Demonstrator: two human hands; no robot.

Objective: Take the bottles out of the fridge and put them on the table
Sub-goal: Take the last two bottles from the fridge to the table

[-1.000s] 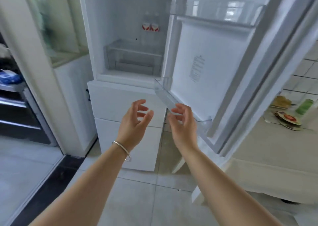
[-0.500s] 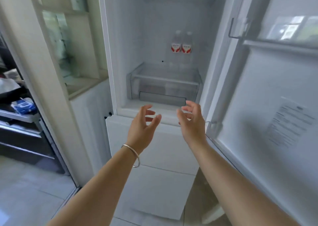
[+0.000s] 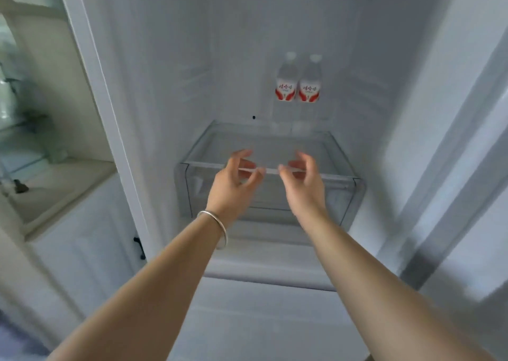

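Note:
Two clear water bottles with red-and-white labels stand side by side at the back of the open fridge, the left bottle (image 3: pixel 286 85) touching the right bottle (image 3: pixel 309 88). They rest on a glass shelf (image 3: pixel 220 143) above a clear drawer. My left hand (image 3: pixel 233 179), with a silver bangle on the wrist, reaches over the shelf's front edge, fingers loosely curled and holding nothing. My right hand (image 3: pixel 302 182) is beside it, also loosely curled and holding nothing. Both hands are well short of the bottles.
A clear plastic drawer (image 3: pixel 198 190) sits under the shelf. The fridge's white side walls (image 3: pixel 165 85) frame the opening, and the open door (image 3: pixel 467 168) is at the right. A white cabinet with a glass niche (image 3: pixel 55 168) stands to the left.
I have come closer to the fridge and both hands have moved forward and up, from below the compartment to over the shelf's front edge. The bottles have not moved.

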